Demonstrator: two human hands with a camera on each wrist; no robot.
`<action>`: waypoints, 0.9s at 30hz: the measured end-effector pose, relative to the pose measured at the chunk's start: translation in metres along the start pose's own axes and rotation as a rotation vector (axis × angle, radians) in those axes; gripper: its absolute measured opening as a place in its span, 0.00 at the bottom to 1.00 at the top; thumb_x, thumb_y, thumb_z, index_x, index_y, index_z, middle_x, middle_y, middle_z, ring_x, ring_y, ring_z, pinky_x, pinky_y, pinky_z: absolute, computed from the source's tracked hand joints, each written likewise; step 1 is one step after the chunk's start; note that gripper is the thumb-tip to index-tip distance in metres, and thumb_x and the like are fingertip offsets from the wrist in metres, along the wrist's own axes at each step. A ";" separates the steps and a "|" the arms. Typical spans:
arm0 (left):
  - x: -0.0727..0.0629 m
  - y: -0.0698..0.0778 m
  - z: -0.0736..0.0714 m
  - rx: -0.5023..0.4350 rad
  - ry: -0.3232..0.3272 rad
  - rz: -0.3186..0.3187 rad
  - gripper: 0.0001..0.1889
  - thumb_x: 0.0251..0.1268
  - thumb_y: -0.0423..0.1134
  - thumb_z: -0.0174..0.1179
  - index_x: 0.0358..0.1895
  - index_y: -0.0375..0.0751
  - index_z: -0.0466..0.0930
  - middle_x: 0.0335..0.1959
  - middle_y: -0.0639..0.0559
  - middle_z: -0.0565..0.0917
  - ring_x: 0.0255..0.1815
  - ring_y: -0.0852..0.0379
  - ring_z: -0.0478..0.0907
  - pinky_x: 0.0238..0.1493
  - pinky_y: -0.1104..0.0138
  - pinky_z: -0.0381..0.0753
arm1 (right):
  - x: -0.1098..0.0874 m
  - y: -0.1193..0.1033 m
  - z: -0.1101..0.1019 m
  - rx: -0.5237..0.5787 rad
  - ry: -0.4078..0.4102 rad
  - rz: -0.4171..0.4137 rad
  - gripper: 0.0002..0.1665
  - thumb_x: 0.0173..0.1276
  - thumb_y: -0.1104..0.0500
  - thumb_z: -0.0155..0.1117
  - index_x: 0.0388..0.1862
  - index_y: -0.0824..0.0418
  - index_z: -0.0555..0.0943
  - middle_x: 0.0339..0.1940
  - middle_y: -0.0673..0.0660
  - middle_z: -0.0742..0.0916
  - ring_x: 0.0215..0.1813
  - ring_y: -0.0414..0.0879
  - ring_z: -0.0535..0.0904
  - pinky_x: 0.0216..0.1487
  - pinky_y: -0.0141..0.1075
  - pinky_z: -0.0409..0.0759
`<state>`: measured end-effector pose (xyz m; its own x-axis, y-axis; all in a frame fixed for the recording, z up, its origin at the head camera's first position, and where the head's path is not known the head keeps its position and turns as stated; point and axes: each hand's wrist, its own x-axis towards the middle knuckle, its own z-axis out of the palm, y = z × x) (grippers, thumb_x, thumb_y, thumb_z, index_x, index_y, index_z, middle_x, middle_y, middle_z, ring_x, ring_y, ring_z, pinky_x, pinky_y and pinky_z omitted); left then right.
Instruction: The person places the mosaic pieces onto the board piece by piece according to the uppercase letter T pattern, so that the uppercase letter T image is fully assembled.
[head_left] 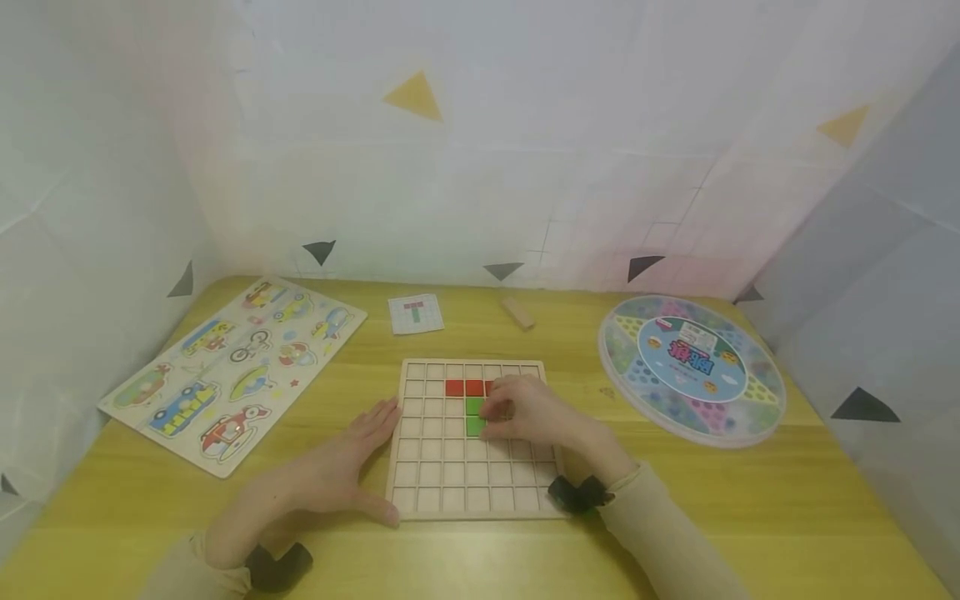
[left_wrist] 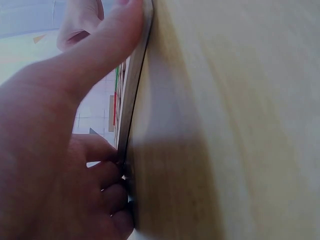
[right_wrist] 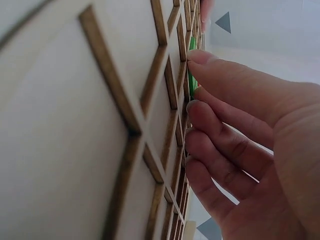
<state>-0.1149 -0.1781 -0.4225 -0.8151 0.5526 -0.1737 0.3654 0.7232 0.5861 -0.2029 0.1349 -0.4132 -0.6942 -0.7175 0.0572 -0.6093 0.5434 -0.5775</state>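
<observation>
A square wooden grid board [head_left: 431, 475] lies flat on the table. Three red tiles [head_left: 454, 387] form a row in its upper part, the rightmost partly behind my right hand. Two green tiles [head_left: 475, 406] run down below the middle red one. My right hand [head_left: 536, 414] is over the board, thumb and index finger pinching the lower green tile [head_left: 475, 427] at its right side; green shows at these fingertips in the right wrist view. My left hand [head_left: 337, 467] rests along the board's left edge, fingers extended, thumb apart near the lower corner.
Behind the board lie a small card [head_left: 416, 314] with a red and green T pattern and a short wooden block [head_left: 517, 313]. A vehicle picture puzzle board [head_left: 247, 367] is on the left, a round patterned box [head_left: 693, 367] on the right. Patterned sheeting [head_left: 480, 200] walls the table.
</observation>
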 end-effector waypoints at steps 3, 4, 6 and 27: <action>0.000 0.000 0.000 -0.003 0.000 -0.001 0.70 0.40 0.74 0.69 0.81 0.37 0.42 0.83 0.44 0.39 0.83 0.40 0.37 0.78 0.42 0.49 | 0.000 0.000 0.000 0.004 -0.002 0.000 0.11 0.58 0.55 0.79 0.38 0.56 0.89 0.34 0.45 0.86 0.38 0.37 0.81 0.43 0.29 0.82; 0.000 0.000 -0.001 -0.003 0.001 -0.002 0.70 0.40 0.74 0.69 0.81 0.37 0.42 0.83 0.44 0.39 0.83 0.40 0.37 0.78 0.42 0.49 | 0.000 0.001 0.000 0.003 -0.002 0.002 0.11 0.58 0.55 0.78 0.38 0.56 0.89 0.34 0.45 0.86 0.38 0.37 0.81 0.43 0.30 0.82; 0.000 0.000 -0.001 -0.003 0.001 -0.003 0.70 0.40 0.74 0.69 0.81 0.37 0.42 0.83 0.44 0.39 0.83 0.40 0.37 0.78 0.42 0.49 | 0.000 0.001 0.000 0.001 -0.005 0.006 0.11 0.58 0.54 0.78 0.38 0.56 0.89 0.35 0.44 0.86 0.39 0.36 0.81 0.44 0.30 0.82; 0.000 0.001 0.000 0.003 -0.004 -0.019 0.70 0.39 0.74 0.69 0.81 0.38 0.43 0.83 0.46 0.39 0.83 0.42 0.37 0.78 0.44 0.49 | -0.046 0.012 -0.044 0.050 0.024 0.015 0.07 0.60 0.58 0.76 0.38 0.55 0.89 0.37 0.45 0.86 0.44 0.41 0.82 0.51 0.47 0.82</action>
<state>-0.1145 -0.1779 -0.4217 -0.8200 0.5408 -0.1877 0.3514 0.7344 0.5807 -0.1951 0.1931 -0.3873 -0.7124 -0.6985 0.0680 -0.5796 0.5310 -0.6182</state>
